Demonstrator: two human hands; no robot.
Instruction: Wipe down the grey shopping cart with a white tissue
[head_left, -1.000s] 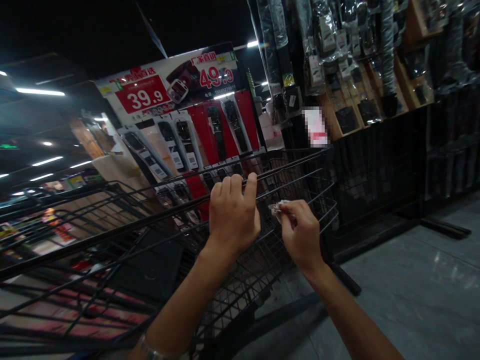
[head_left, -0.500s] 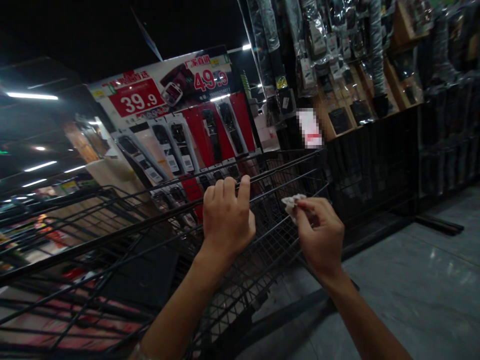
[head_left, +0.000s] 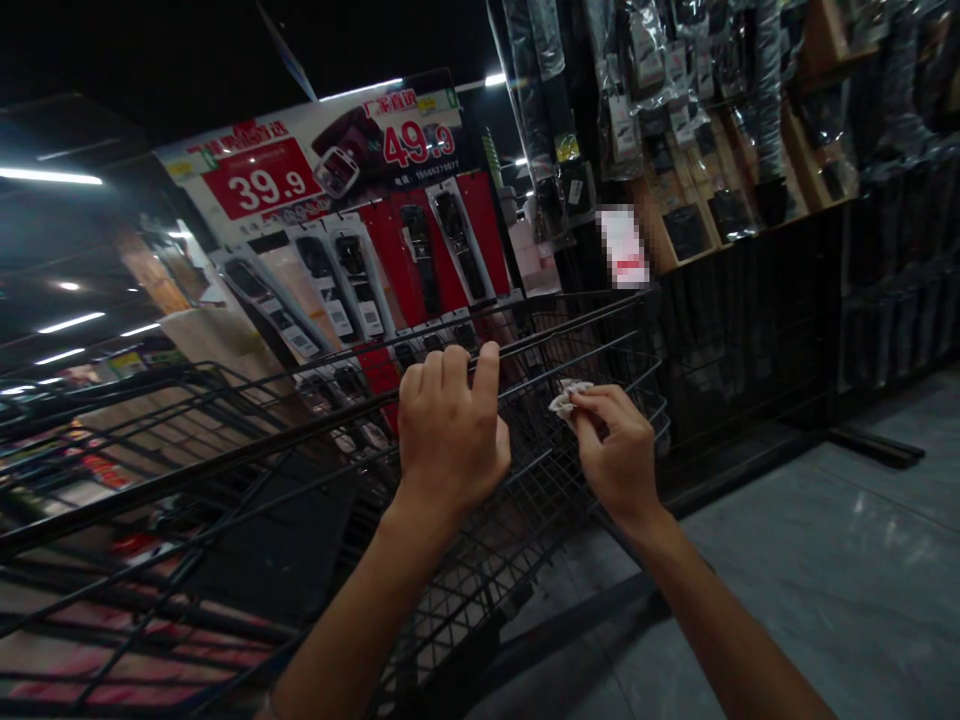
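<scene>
My left hand [head_left: 452,430] is wrapped over the top rail of a black wire shopping cart [head_left: 322,425], with the back of the hand toward me. To its right, my right hand [head_left: 616,450] pinches a crumpled white tissue [head_left: 570,398] between thumb and fingers. The tissue is up against the wires of the cart's side; whether it presses on them I cannot tell. Inside the cart lies a dark flat panel [head_left: 270,550], seen through the wires.
Beyond the cart stands a rack of packaged belts [head_left: 459,245] under a price sign [head_left: 270,180] reading 39.9 and 49.9. More plastic-wrapped belts [head_left: 769,100] hang at the upper right over wooden display boxes [head_left: 686,225]. Grey tiled floor [head_left: 840,560] spreads at the lower right.
My right hand has shifted left and slightly up along the cart's side, with the tissue still pinched. My left hand keeps its hold on the rail. The view has turned slightly.
</scene>
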